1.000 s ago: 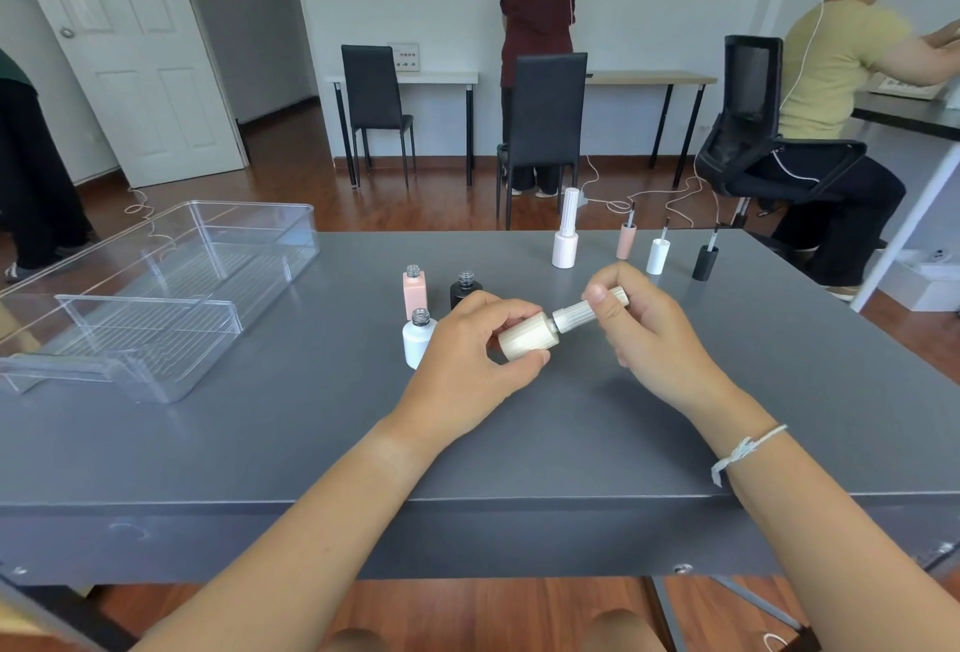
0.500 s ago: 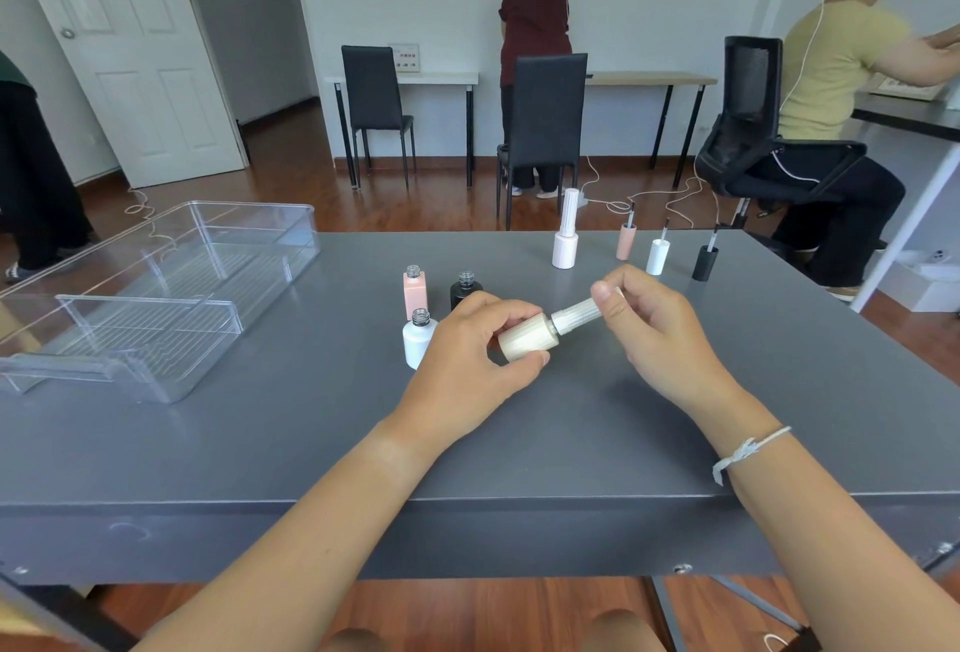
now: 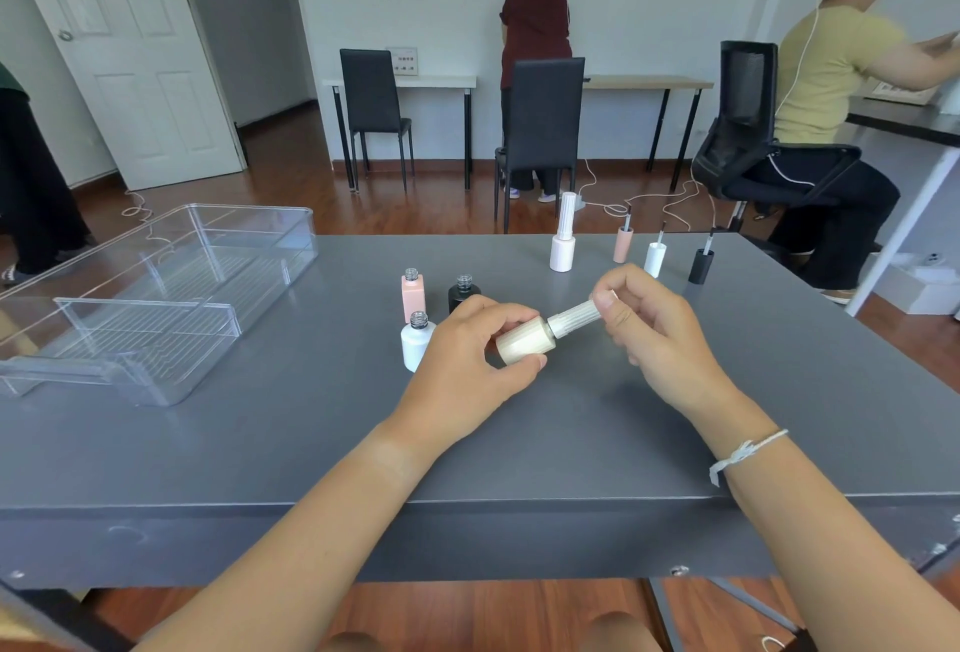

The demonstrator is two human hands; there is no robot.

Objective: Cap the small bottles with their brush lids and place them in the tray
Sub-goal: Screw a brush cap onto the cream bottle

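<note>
Your left hand [image 3: 470, 365] is gripping the bottle [image 3: 521, 341] body. Your right hand [image 3: 655, 329] is pinching its ribbed lid [image 3: 575, 315], both forearms reaching forward.

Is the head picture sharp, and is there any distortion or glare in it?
Head view: the hands, the champagne bottle and its ribbed lid are sharp; wide-angle bending curves the door and the table edge; soft, even light gives faint shadows; the clear tray shows pale reflections on its walls; the seated person's arm at far right is slightly blurred.

Showing pearly cream round bottle [image 3: 521, 341] with ribbed white lid [image 3: 575, 317], on matte dark grey tabletop [image 3: 311, 433]; pale pink square bottle [image 3: 413, 296] standing nearby.
</note>
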